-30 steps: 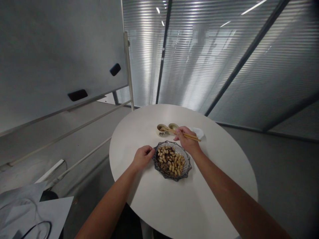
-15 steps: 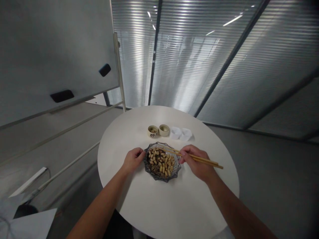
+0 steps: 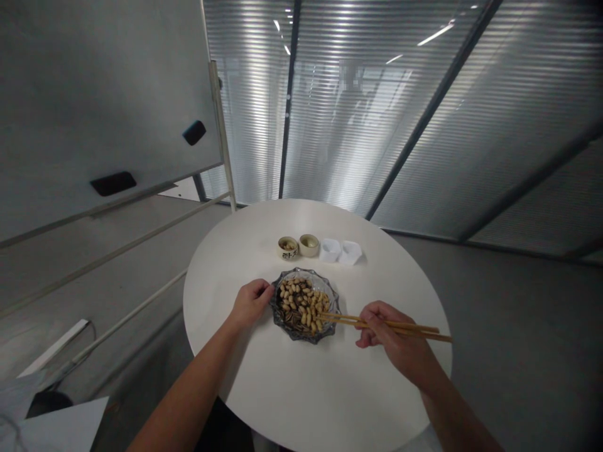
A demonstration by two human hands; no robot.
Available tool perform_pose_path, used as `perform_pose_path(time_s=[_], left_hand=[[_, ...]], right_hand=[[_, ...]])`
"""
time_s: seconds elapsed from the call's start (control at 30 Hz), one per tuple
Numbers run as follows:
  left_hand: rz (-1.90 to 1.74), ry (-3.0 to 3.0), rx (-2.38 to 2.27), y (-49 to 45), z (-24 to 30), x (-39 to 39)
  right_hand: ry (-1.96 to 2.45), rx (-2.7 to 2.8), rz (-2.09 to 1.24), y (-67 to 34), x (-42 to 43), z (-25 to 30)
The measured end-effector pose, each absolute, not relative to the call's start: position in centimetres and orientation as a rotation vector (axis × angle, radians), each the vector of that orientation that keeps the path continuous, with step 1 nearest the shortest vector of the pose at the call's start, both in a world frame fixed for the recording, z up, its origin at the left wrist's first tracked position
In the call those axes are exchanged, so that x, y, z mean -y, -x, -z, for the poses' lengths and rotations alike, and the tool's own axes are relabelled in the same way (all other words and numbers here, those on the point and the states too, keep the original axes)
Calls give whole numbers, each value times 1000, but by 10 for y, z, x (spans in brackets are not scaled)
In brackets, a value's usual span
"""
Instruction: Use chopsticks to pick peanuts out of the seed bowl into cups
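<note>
Chopsticks [image 3: 386, 326] are being pinched by right hand [image 3: 393, 333], tips over peanuts [image 3: 299, 304]; glass dish [image 3: 282, 320] is being touched by curled left hand [image 3: 252, 304]

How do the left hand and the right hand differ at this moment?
The left hand is curled, showing nothing in it; the right hand grips wooden chopsticks. The left hand lies beside the glass dish; the right is farther off, only the chopstick tips reaching over it. Both are bare, over the white table.

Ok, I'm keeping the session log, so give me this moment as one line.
left hand: at rim of glass dish | right hand: holds wooden chopsticks, tips over dish | dish: peanuts, striped seeds
</note>
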State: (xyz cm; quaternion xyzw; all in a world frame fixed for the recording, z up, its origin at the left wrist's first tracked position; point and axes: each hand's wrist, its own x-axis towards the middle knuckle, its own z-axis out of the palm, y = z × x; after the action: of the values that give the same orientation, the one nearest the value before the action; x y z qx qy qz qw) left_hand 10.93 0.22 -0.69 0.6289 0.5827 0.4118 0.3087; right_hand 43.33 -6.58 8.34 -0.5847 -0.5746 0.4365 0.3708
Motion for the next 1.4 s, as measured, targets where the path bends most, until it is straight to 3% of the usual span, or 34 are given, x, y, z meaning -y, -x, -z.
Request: perform_pose_path(time_s=[0.27, 0.9, 1.23, 1.4], left_hand=[[-1084, -1660, -1544, -109, 7, -2], [-1081, -1644, -1534, -109, 9, -2], [-1058, -1684, -1545, -109, 4, -1], [-1047, -1679, -1547, -109, 4, -2]], right_hand=[[1440, 1257, -1163, -422, 59, -78], [1430, 1328, -1260, -413, 63, -77], [1424, 1551, -987, -403, 74, -71], [1304, 1309, -924, -407, 63, -77]])
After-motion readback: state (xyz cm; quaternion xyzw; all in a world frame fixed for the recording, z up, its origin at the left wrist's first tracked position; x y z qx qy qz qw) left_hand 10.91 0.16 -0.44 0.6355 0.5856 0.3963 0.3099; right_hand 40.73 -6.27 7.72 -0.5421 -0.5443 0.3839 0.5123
